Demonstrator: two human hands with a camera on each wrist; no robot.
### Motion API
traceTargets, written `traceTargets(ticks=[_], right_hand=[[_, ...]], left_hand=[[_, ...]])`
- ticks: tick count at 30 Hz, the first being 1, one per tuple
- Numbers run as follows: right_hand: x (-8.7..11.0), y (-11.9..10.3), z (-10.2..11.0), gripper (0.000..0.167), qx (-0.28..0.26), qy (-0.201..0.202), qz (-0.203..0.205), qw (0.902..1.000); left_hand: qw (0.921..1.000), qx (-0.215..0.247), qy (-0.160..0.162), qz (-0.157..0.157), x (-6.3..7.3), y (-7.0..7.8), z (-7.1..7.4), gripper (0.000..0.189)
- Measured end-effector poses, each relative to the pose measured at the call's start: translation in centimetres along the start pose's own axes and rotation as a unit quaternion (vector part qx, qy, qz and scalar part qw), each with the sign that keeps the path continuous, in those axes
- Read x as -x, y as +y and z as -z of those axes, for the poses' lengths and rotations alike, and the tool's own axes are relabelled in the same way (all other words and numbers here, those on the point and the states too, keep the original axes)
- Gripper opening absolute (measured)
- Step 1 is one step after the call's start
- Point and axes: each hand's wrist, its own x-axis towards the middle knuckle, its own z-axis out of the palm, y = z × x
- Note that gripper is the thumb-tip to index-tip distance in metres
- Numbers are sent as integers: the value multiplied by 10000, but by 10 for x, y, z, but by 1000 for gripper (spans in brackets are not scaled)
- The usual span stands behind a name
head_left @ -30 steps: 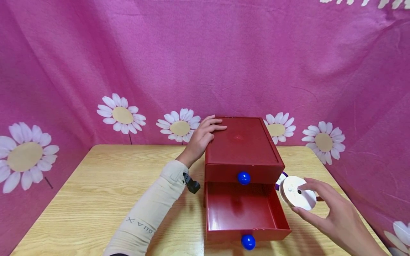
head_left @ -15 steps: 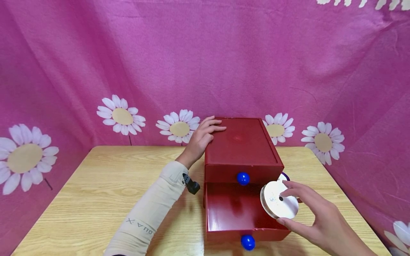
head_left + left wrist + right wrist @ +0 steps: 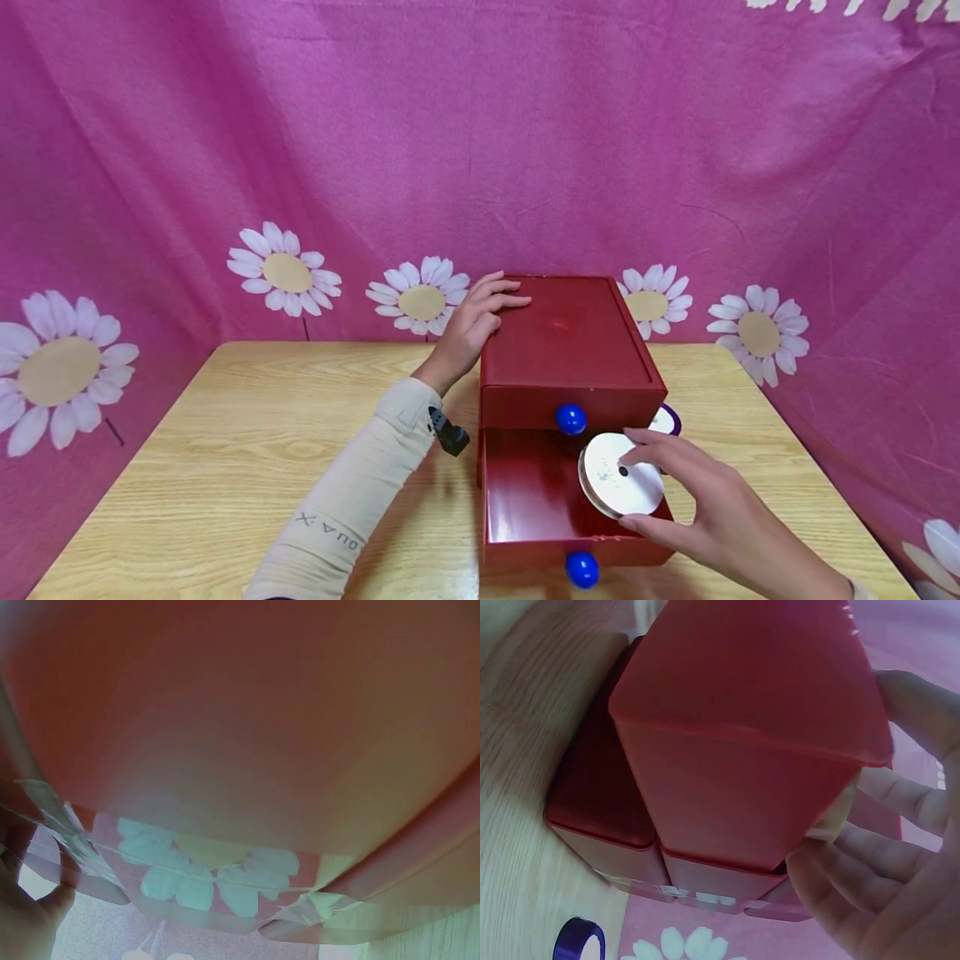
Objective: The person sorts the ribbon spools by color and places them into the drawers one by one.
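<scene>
A red drawer cabinet (image 3: 570,333) with blue knobs stands on the table. Its lower drawer (image 3: 517,492) is pulled out. My left hand (image 3: 468,329) rests on the cabinet's left top edge, fingers lying over the top; part of it shows at the lower left of the left wrist view. With thumb and fingers my right hand (image 3: 697,492) pinches a ribbon spool (image 3: 618,483) with a white face and a dark centre hole, tilted over the right part of the drawer. In the right wrist view, the ribbon spool's gold-coloured side (image 3: 836,816) shows beyond the drawer wall, between the fingers.
A purple-edged ribbon spool (image 3: 667,419) lies on the table (image 3: 300,450) to the cabinet's right, partly hidden by the cabinet and right hand. Behind the table hangs a pink flowered cloth (image 3: 480,150). The drawer's blue knob (image 3: 582,570) sticks out in front.
My right hand has carried the white-faced ribbon spool leftward, from beside the cabinet to over the open drawer. The left hand has stayed on the cabinet top.
</scene>
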Motion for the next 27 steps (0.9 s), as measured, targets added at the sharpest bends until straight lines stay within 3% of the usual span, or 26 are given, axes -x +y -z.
traceTargets(ticks=[7,14,24,27], right_hand=[[-5,2,-5,47,-82,-125,129,9998],[-15,7,-14,48,-523,-191,720,9959],[-35,6,-23,45,-489,-1479,195,9876],[-37,6,-26,44,-356,-1603,312,9859]], left_hand=[[10000,-53,16,40,0,1,-1,48],[10000,-82,17,12,-1,0,0,48],[10000,-34,-4,-10,0,-1,0,47],[10000,-22,-7,0,0,-2,0,47]])
